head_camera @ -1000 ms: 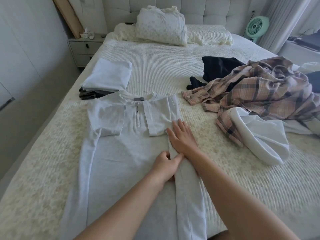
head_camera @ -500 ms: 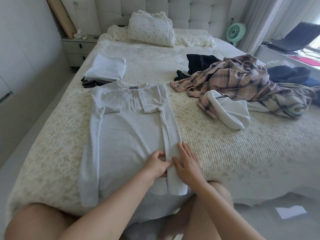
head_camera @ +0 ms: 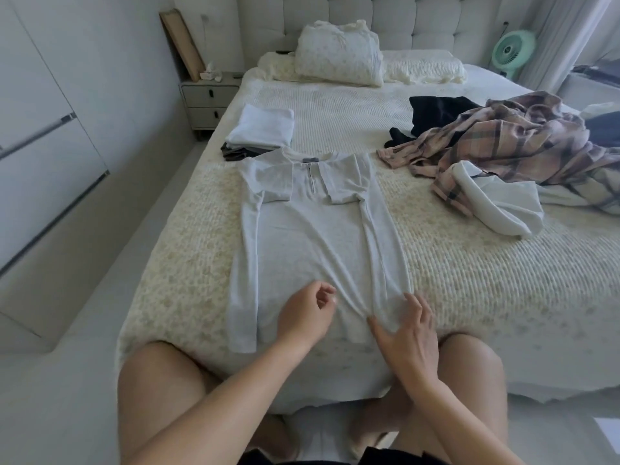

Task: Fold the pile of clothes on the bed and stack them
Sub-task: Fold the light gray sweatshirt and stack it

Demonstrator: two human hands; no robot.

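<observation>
Lying flat at the bed's (head_camera: 469,280) near edge, the light grey long-sleeved top (head_camera: 312,236) looks soft and limp; take its hem corners. Left hand (head_camera: 307,317) loosely curled, empty; right hand (head_camera: 407,340) spread, resting on its hem.

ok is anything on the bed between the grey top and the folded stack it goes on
Nothing visible. The grey top lies flat with its collar right next to the folded stack. The plaid shirt pile sits off to the right, clear of that path.
</observation>
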